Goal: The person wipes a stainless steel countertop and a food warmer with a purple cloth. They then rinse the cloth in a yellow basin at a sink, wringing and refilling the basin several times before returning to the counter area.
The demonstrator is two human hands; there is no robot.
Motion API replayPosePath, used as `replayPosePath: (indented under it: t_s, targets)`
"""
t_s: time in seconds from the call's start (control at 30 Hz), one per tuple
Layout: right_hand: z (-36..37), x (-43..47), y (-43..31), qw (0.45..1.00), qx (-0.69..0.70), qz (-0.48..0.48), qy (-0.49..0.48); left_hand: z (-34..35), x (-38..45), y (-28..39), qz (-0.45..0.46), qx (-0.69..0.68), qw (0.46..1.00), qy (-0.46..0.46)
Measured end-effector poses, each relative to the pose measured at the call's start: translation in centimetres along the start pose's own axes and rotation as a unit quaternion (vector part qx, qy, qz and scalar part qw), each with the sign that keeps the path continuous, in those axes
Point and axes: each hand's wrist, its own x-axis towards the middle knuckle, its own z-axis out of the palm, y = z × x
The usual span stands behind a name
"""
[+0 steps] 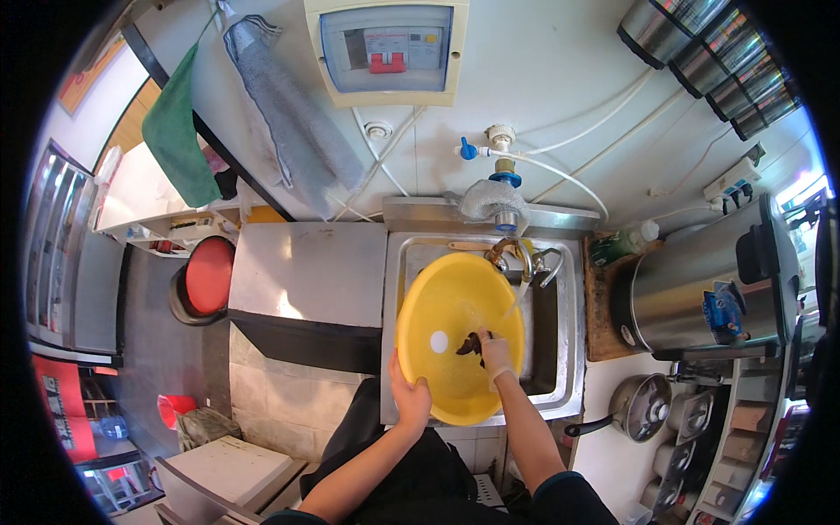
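Note:
A big yellow plastic basin (426, 295) rests tilted on the stainless steel sink (574, 367). My left hand (412, 399) grips the basin's near left rim, thumb on the inside. My right hand (497, 357), in a thin translucent glove, is inside the basin and holds a dark brown, limp piece (469, 344); what it is I cannot tell. Water runs from the curved metal faucet (525, 262) into the basin's right side. A white round spot (439, 341) shows on the basin's bottom.
Left of the sink stands a steel-topped counter (308, 269). To the right, a large steel urn (695, 295) and a green-labelled bottle (623, 243) stand on a wooden board (597, 315). A lidded saucepan (640, 407) sits nearer. A valve with a blue handle (467, 149) is above the faucet.

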Motion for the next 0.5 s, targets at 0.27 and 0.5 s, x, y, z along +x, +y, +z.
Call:
replayPosePath:
  t_s: [0.27, 0.5]
  targets:
    - [-1.5, -1.8, -4.2, 0.981, -0.116, -0.151, 0.042, 0.1, 0.2, -0.9, -0.005, -0.005, 1.000, -0.002]
    - [3.3, 7.6, -9.3, 0.818, -0.132, -0.331, 0.452, 0.1, 0.1, -0.7, -0.024, -0.016, 1.000, -0.001]
